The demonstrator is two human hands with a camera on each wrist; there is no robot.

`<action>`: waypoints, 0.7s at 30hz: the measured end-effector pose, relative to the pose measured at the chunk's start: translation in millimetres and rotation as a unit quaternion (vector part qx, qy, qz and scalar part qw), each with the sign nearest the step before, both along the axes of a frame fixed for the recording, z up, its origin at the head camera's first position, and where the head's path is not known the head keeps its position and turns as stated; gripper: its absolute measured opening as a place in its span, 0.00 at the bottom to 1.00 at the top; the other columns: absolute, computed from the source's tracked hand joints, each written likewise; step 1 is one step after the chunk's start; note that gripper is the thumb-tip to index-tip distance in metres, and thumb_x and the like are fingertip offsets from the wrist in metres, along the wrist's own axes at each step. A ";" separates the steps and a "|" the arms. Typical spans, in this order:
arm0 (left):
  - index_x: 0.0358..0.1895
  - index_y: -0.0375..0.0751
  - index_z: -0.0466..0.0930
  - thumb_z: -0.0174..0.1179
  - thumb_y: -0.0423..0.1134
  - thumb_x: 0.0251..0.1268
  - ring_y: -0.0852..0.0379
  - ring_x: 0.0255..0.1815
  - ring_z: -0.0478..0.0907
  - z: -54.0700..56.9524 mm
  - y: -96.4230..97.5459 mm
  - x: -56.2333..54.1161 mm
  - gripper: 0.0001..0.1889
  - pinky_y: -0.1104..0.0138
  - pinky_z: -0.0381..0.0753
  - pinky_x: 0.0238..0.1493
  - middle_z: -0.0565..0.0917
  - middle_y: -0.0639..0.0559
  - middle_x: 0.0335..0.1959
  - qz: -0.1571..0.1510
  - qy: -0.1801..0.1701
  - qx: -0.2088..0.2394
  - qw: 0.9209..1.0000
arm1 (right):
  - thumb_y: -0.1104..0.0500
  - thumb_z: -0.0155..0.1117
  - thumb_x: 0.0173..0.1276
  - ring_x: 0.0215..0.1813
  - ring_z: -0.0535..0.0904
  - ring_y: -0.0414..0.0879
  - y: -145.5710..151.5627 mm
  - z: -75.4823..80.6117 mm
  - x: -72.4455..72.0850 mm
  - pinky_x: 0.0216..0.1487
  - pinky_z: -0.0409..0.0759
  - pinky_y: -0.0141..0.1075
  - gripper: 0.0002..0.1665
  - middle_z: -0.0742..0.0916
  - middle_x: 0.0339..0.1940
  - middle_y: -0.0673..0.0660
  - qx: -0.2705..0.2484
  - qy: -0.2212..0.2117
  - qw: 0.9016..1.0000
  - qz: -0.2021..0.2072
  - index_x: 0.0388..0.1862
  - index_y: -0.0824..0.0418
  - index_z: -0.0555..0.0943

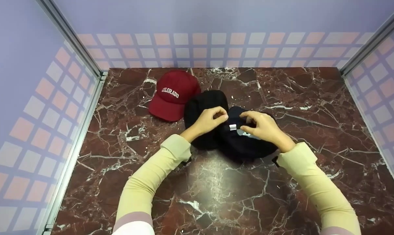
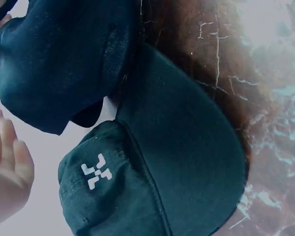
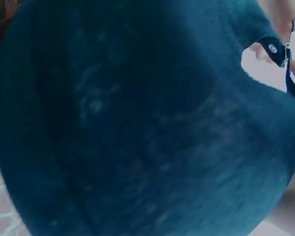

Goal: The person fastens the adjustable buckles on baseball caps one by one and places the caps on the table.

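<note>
A dark navy cap [image 1: 249,150] is between both hands, a white label [image 1: 232,127] and a light grey patch showing near its back opening. My left hand [image 1: 207,122] pinches with thumb and forefinger at the cap's strap. Curled around the other side of that opening is my right hand [image 1: 264,128], its fingers at the strap too. The right wrist view shows the strap's metal buckle [image 3: 287,51] with fingertips beside it. Beneath my left hand lies a black cap [image 1: 201,104], whose white emblem [image 2: 96,172] and brim [image 2: 186,142] face the left wrist camera.
A dark red cap [image 1: 179,85] lettered COLORADO lies at the back left, against the black cap. All lie on a reddish-brown marbled surface [image 1: 134,176]. Panels with pink and white squares [image 1: 200,50] enclose the back and both sides.
</note>
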State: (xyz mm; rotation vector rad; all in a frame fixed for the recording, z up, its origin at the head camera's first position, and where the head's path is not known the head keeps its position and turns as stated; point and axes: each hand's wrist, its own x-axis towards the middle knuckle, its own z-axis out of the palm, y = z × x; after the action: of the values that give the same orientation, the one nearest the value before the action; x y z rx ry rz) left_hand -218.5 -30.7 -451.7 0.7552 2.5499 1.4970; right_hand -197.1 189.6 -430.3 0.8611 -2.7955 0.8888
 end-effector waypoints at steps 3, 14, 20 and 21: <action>0.36 0.35 0.75 0.57 0.38 0.55 0.64 0.25 0.73 2.4 -0.5 3.2 0.09 0.75 0.71 0.30 0.80 0.46 0.26 -0.053 -0.038 0.009 0.998 | 0.55 0.67 0.49 0.27 0.72 0.43 -1.7 -1.2 2.0 0.31 0.70 0.37 0.22 0.81 0.28 0.54 0.011 0.037 0.999 0.011 0.45 0.58 0.77; 0.43 0.23 0.67 0.50 0.21 0.52 0.52 0.34 0.78 27.9 2.6 20.4 0.13 0.75 0.74 0.35 0.79 0.30 0.34 -0.133 -0.134 0.047 0.981 | 0.53 0.68 0.48 0.38 0.76 0.49 -16.7 -14.0 8.1 0.39 0.72 0.41 0.23 0.82 0.38 0.55 0.065 0.181 0.980 0.054 0.44 0.60 0.77; 0.44 0.27 0.64 0.50 0.22 0.55 0.52 0.33 0.78 21.9 5.3 18.3 0.12 0.72 0.76 0.36 0.80 0.31 0.36 -0.124 -0.140 0.058 0.981 | 0.54 0.68 0.48 0.32 0.77 0.47 -22.2 -22.1 9.1 0.35 0.69 0.39 0.19 0.83 0.34 0.53 0.059 0.257 0.963 0.056 0.39 0.59 0.79; 0.44 0.28 0.64 0.51 0.23 0.55 0.53 0.33 0.79 18.9 5.8 17.1 0.12 0.72 0.76 0.36 0.81 0.32 0.36 -0.120 -0.137 0.057 0.982 | 0.54 0.68 0.48 0.31 0.77 0.47 -22.8 -22.8 9.4 0.35 0.68 0.39 0.18 0.83 0.33 0.52 0.057 0.262 0.962 0.059 0.39 0.59 0.79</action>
State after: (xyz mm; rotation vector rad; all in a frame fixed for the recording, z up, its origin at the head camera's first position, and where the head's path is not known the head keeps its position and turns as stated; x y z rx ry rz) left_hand -201.4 -24.9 -432.8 0.7762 2.1081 1.5553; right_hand -187.7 166.8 -453.2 1.0981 -2.3666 0.4245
